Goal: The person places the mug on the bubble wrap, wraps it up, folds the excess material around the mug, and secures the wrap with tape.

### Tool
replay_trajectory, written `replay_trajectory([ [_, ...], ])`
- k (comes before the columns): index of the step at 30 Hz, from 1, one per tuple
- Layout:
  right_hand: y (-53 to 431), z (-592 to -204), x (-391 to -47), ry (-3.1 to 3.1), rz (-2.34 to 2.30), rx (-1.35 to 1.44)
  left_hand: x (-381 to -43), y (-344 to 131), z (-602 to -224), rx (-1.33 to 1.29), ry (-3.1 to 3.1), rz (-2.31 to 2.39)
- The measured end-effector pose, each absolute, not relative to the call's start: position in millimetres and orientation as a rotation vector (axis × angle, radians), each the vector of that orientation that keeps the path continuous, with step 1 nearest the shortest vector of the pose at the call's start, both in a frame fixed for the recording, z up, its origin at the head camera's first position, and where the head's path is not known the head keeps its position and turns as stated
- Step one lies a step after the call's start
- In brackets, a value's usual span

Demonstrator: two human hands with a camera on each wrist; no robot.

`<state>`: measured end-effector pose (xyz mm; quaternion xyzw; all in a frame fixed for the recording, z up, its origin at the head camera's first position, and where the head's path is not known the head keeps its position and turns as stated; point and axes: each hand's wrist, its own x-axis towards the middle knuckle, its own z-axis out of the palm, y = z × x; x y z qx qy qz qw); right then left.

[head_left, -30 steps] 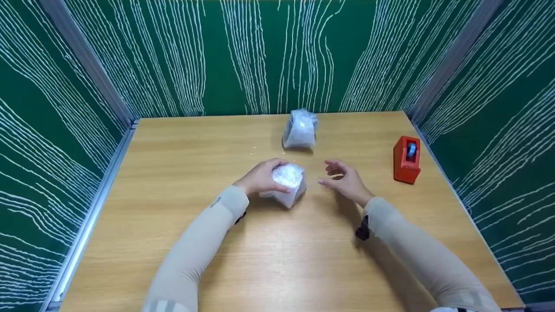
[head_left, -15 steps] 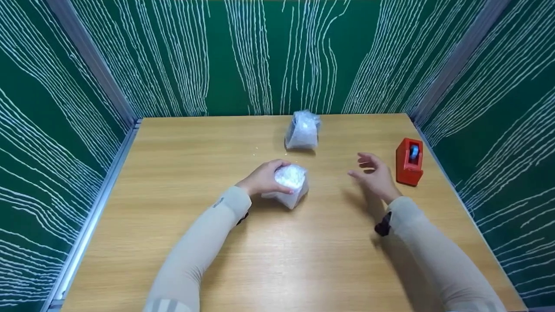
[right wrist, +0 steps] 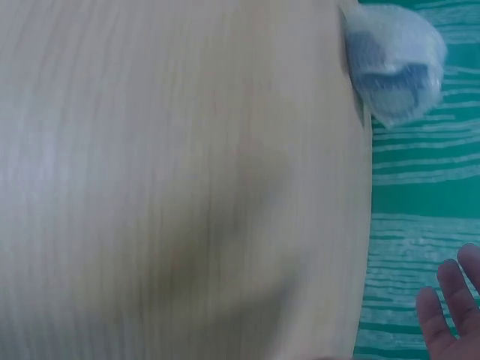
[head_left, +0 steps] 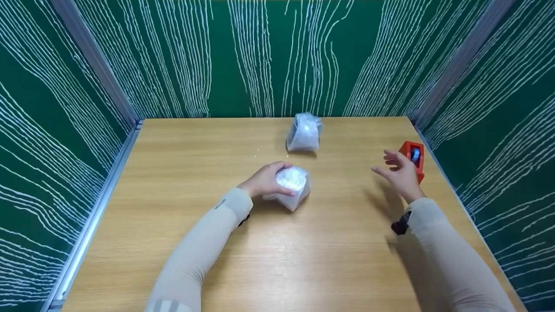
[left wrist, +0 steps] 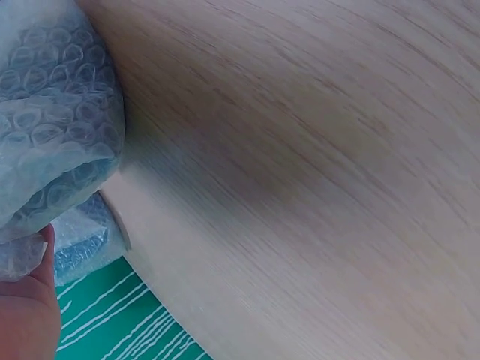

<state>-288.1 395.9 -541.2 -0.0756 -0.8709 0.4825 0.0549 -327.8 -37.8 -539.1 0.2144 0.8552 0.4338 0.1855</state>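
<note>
Near the middle of the table, my left hand (head_left: 268, 180) grips a bubble-wrapped bundle (head_left: 292, 184) from its left side, thumb at the front and fingers behind. The left wrist view shows the bundle's bubble wrap (left wrist: 56, 112) close up, with a folded flap near the fingers. My right hand (head_left: 401, 174) is at the right of the table with nothing in it, fingers loosely bent and spread. It overlaps the lower left part of a red tape dispenser (head_left: 412, 149), which has a blue roll in it. In the right wrist view, several fingers (right wrist: 454, 296) show at the lower right corner.
A second bubble-wrapped bundle (head_left: 304, 133) stands at the back of the wooden table (head_left: 195, 143), behind the first. A few tiny pale specks lie between them and to the left. Green panels (head_left: 234, 56) with white lines enclose the back and both sides.
My right hand has moved right, away from the bundle and over to the tape dispenser. The left hand keeps its grip on the bundle in the same place.
</note>
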Motion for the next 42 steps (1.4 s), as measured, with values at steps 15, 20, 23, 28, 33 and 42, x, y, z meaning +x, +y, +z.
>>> replay_trajectory([
  [15,445,-540,-278,-2.547,1.508,-0.546,-329,-39,-543,0.66,2.426,1.207],
  [20,458,-545,-275,-2.469,1.582,-0.725,-328,-39,-543,0.637,2.425,1.202],
  [23,466,-549,-275,-2.427,1.634,-0.815,-328,-39,-543,0.634,2.427,1.197],
  [28,476,-556,-274,-2.421,1.677,-0.878,-329,-38,-544,0.627,2.418,1.199],
  [33,482,-562,-277,-2.455,1.657,-0.926,-330,-38,-544,0.64,2.418,1.204],
  [42,484,-571,-286,-2.488,1.614,-0.923,-330,-38,-542,0.68,2.407,1.238],
])
